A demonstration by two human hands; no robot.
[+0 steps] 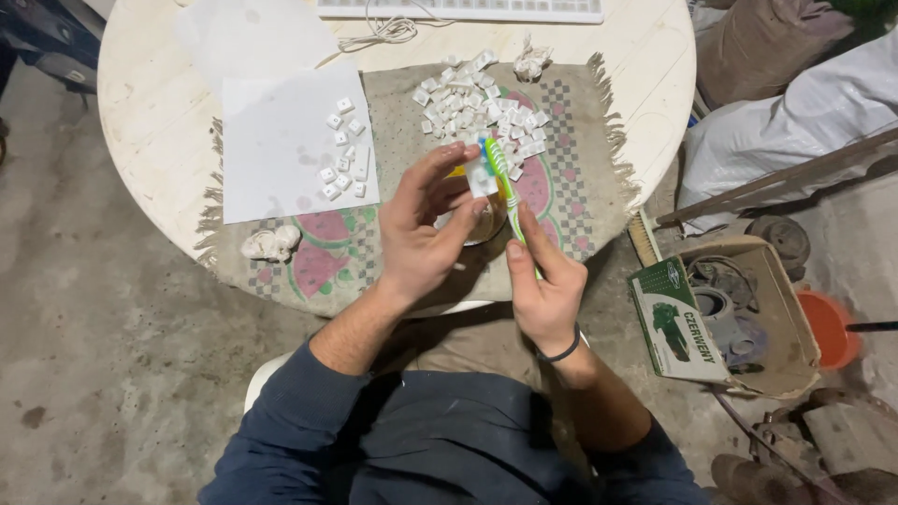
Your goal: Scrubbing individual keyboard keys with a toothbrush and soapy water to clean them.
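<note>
A small white plastic keycap [483,178] was pinched between the fingertips of the left hand [423,229], which was closed on it, and it was held just above a round bowl [486,229] that was largely hidden behind both hands. A green and white plastic toothbrush [502,182] was clamped in the right hand [545,285], the fist closed round the lower handle and the thumb laid along the shaft; the bristled head was set against the keycap, just beyond the pinch. For a clean result, the keycap was best held by its edges so that the faces stayed exposed, and the bristles were best worked in short strokes over the bowl; this is a judgement, not an observation. The left wrist was bent inward with the palm turned toward the right hand, and the right forearm rose from below with a dark band at the wrist. Beyond the grip, a heap of loose white keycaps [482,108] lay on a fringed woven mat with a watermelon pattern [571,140]. To the left of the grip, further keycaps [341,154] were spread on a white paper sheet [281,154].
</note>
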